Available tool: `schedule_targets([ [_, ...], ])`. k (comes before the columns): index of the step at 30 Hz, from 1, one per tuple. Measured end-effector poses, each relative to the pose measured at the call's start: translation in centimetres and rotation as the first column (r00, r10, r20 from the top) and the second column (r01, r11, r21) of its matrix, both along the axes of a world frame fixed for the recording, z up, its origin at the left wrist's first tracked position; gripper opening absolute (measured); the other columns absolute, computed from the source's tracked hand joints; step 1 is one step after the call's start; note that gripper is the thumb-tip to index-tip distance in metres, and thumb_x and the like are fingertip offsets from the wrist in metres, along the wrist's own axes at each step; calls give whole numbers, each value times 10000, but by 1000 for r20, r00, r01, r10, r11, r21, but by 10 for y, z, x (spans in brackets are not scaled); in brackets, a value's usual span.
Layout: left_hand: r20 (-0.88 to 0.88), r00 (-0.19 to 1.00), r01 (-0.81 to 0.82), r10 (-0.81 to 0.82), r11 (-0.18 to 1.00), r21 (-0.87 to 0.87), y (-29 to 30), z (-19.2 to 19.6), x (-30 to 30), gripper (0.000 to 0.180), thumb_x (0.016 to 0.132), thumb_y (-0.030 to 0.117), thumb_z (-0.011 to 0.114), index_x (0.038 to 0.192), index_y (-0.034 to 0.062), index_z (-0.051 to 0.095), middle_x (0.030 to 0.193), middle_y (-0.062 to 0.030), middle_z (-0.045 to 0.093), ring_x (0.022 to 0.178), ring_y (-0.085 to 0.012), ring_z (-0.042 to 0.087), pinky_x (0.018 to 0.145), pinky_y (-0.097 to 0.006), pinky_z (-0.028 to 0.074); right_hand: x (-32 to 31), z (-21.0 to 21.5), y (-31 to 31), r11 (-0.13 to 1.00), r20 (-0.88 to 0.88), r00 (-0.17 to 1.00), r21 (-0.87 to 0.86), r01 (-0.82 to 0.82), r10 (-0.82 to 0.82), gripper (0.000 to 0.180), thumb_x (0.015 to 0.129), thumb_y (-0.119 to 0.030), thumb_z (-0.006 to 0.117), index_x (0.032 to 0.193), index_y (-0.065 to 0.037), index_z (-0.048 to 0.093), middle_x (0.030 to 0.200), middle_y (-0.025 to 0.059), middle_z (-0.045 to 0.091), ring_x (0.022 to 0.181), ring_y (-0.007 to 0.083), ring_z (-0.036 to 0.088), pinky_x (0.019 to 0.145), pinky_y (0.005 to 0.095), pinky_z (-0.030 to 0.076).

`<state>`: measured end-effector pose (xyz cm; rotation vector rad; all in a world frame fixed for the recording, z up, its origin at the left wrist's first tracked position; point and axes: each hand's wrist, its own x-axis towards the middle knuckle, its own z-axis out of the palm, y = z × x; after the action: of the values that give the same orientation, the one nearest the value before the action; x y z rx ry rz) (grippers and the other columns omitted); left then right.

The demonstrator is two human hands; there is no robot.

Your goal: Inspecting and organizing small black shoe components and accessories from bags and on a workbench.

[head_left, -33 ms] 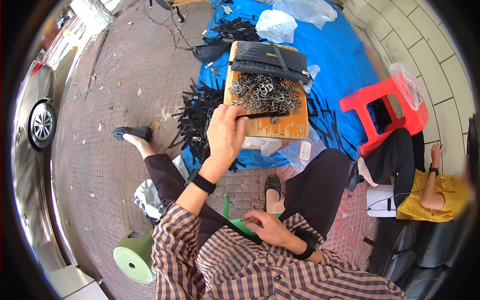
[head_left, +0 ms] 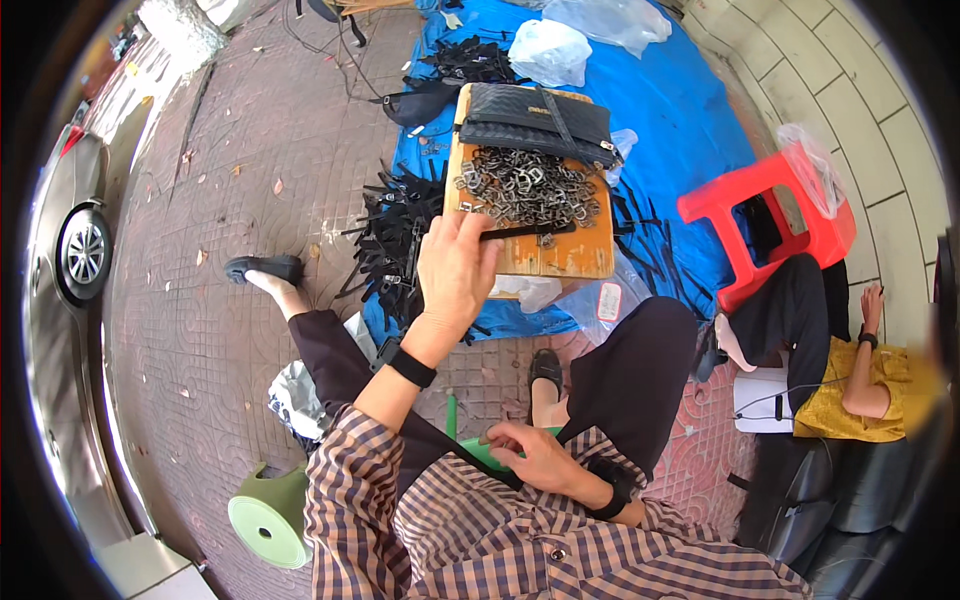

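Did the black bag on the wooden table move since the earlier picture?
No, the black bag still lies across the wooden table's far end, just beyond the metal buckles.

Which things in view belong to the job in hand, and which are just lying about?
Likely in the job:
black strap at the left hand's fingertips
metal buckles heaped nearby
wooden tabletop beneath them
piled straps

Probably just lying about:
black textured bag
red stool
light-green stool
white plastic bag

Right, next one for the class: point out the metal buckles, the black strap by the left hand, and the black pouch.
Metal buckles (head_left: 530,187): head view, middle of the pile.
Black strap (head_left: 531,231): head view, mid-length.
Black pouch (head_left: 518,118): head view, upper face.
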<state>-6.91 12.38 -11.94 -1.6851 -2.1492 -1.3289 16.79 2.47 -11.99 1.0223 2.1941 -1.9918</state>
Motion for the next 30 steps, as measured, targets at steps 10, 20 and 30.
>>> schedule_targets([
  [10,-180,983,-91,45,963,-255,21,12,7,171,723,137,704,844,122,584,861,-56,549,890,-256,535,724,-403,374,7,10,0,1000,-36,999,20,17,-16,215,850,-108,597,1027,14,602,872,163,654,805,273,649,726,355,492],
  [20,-256,967,-85,-10,930,-358,24,20,7,174,738,118,696,868,113,581,893,-58,574,936,-246,551,752,-393,358,-6,47,130,835,-183,928,407,371,-324,135,843,-86,589,947,-3,614,777,150,648,701,264,649,627,351,494],
  [30,-299,954,-117,-9,910,-399,31,25,8,190,704,113,702,850,109,581,880,-68,597,926,-256,580,762,-422,381,-67,32,182,383,-45,947,908,173,-319,341,806,-264,699,1027,-57,542,974,136,609,784,345,636,654,449,484],
])
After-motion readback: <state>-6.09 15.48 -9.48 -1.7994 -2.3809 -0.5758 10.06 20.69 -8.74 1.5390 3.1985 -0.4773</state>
